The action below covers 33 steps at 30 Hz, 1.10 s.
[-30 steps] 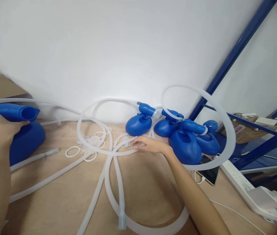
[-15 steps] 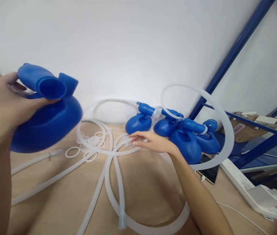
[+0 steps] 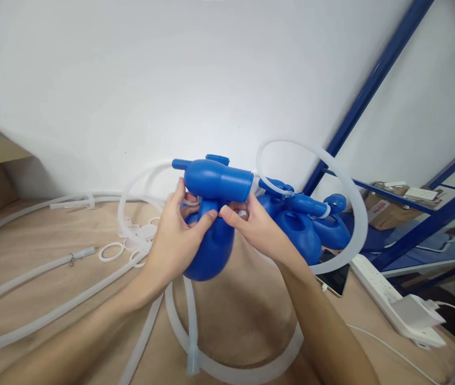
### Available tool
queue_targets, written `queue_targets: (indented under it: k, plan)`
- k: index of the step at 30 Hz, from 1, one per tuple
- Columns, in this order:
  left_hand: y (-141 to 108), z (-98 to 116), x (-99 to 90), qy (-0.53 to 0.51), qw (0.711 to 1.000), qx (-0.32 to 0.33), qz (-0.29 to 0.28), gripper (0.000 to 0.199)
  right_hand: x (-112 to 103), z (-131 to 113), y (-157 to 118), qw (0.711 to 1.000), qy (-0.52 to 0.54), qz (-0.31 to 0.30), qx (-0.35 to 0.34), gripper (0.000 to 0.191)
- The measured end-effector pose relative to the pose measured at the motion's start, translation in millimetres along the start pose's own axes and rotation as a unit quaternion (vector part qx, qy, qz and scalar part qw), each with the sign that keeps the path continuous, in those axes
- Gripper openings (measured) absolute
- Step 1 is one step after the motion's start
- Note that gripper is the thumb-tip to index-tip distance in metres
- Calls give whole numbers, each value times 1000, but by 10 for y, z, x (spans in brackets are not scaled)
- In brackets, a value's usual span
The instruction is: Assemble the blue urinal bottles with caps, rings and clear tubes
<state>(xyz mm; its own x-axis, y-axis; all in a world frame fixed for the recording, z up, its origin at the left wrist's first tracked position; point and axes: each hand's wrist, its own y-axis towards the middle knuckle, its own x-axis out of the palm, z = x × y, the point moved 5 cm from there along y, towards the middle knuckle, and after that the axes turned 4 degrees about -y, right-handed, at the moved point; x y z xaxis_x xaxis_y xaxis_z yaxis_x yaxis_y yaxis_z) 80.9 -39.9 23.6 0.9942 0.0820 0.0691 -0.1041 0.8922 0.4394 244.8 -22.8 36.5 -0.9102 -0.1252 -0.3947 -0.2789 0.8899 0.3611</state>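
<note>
Over the brown table [image 3: 247, 305], midway between left and right, a blue bottle [image 3: 215, 243], its base perhaps clear of the surface, sits clamped between left hand [image 3: 181, 227] and right hand [image 3: 253, 222]; a white ring [image 3: 111, 260] lies left.

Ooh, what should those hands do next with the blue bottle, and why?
Maybe keep the blue bottle in the right hand and reach the left hand for a loose white ring: this bottle's wide end shows no ring, while a bottle neck on the right wears one.
</note>
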Motion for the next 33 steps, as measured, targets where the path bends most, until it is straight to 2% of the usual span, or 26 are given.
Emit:
queue_targets:
  k: [3, 6, 10, 12, 14, 16, 18, 20, 21, 22, 24, 26, 27, 29, 31, 33]
  plan:
    - [-134, -89, 190, -113, 986, -107, -53, 75, -172, 223, 77, 998, -34, -8, 44, 81]
    - [-245, -149, 327, -169, 960, -204, -88, 92, -265, 458, 123, 995, -11, -50, 85, 80]
    - [-313, -276, 369, -163, 933, -300, -114, 98, -394, 784, 178, 981, 30, -15, 193, 52]
    - [-331, -332, 369, -136, 925, -324, -146, 97, -448, 905, 213, 973, 32, 11, 229, 52]
    - [-346, -351, 373, -107, 916, -334, -194, 97, -480, 978, 254, 971, 47, 24, 234, 53]
    - [-354, -322, 374, -80, 903, -329, -263, 87, -495, 1014, 285, 971, 82, 34, 224, 48]
    - [-348, -250, 346, -40, 883, -300, -360, 65, -504, 1025, 302, 970, 112, 46, 212, 44]
    - [-297, -156, 242, 31, 863, -229, -448, 45, -513, 1035, 305, 966, 128, 58, 216, 43]
    - [-237, -109, 155, 76, 862, -180, -469, 42, -520, 1043, 303, 963, 136, 65, 224, 42]
    - [-143, -62, 43, 124, 871, -126, -458, 41, -529, 1052, 299, 959, 147, 72, 231, 39]
    - [101, 20, -227, 209, 907, -44, -363, 48, -545, 1067, 289, 953, 166, 79, 241, 34]
    - [317, 54, -471, 277, 924, -17, -262, 54, -537, 1080, 275, 950, 178, 67, 248, 31]
    - [395, 44, -549, 307, 921, -21, -238, 53, -515, 1088, 264, 948, 183, 51, 255, 31]
    - [481, -18, -603, 349, 902, -42, -249, 44, -444, 1106, 234, 943, 186, 15, 275, 29]
    - [477, -87, -550, 356, 880, -54, -309, 40, -362, 1120, 203, 939, 176, -9, 294, 29]
    - [414, -122, -457, 327, 870, -51, -365, 41, -281, 1123, 181, 937, 167, -23, 307, 31]
